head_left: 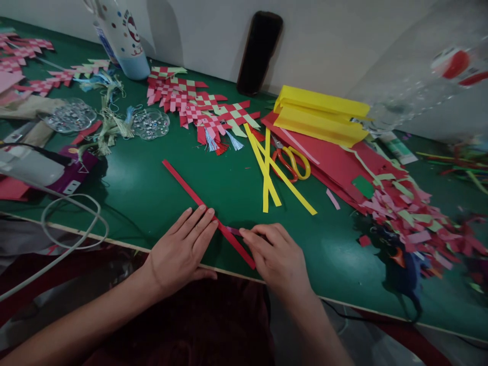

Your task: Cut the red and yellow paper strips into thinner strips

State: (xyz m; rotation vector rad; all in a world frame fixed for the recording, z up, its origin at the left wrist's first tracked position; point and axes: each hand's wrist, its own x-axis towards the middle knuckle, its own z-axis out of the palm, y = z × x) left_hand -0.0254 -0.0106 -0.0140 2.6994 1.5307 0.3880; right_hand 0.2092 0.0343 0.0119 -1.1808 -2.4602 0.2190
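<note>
A long red paper strip (pixel 183 182) lies slantwise on the green table near its front edge. My left hand (pixel 182 248) rests over it, fingers stretched flat and pressing on its middle. Beside the strip, my right hand (pixel 279 256) is closed in a pinch on a narrow pinkish-purple paper strip (pixel 233 231). The inner end of that strip meets the red one near my left fingertips; how they join is too small to tell. Three yellow paper strips (pixel 266 175) lie crossed just beyond my hands.
Scissors (pixel 293 162) lie beside red sheets (pixel 324 162) and folded yellow paper (pixel 320 116). Paper scraps (pixel 409 213) cover the right side. Woven paper pieces (pixel 190 101), bead trays (pixel 150 123), a phone (pixel 260 53) and a bottle (pixel 125 43) stand behind. A white cable (pixel 76 246) loops at left.
</note>
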